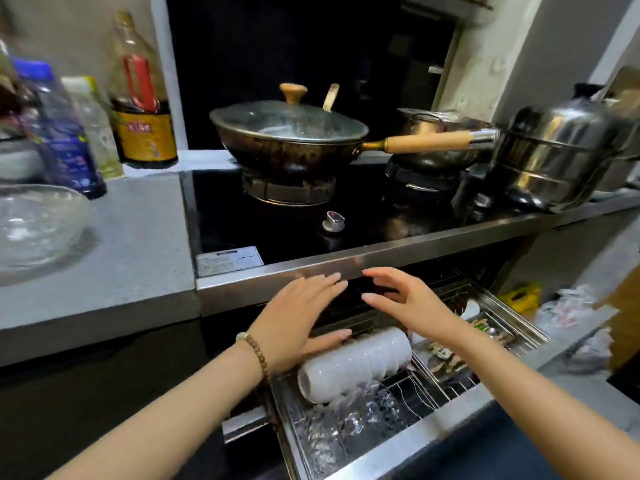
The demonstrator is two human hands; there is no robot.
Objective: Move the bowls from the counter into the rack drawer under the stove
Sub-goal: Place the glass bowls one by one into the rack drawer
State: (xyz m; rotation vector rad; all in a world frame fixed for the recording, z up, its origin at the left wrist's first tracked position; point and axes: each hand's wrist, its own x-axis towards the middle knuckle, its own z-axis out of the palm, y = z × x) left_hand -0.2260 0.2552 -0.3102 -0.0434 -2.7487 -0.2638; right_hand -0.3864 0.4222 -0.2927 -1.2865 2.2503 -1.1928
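Your left hand (298,317) and right hand (405,299), fingers straight and empty, hover above white bowls (356,365) in the rack drawer (450,434).

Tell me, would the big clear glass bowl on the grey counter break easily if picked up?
Probably: the big clear glass bowl looks thin, so it is likely fragile. Its smooth curved sides may be slippery.

A lidded wok (289,133) sits on a burner (289,192), steel steamer (550,154) further right.
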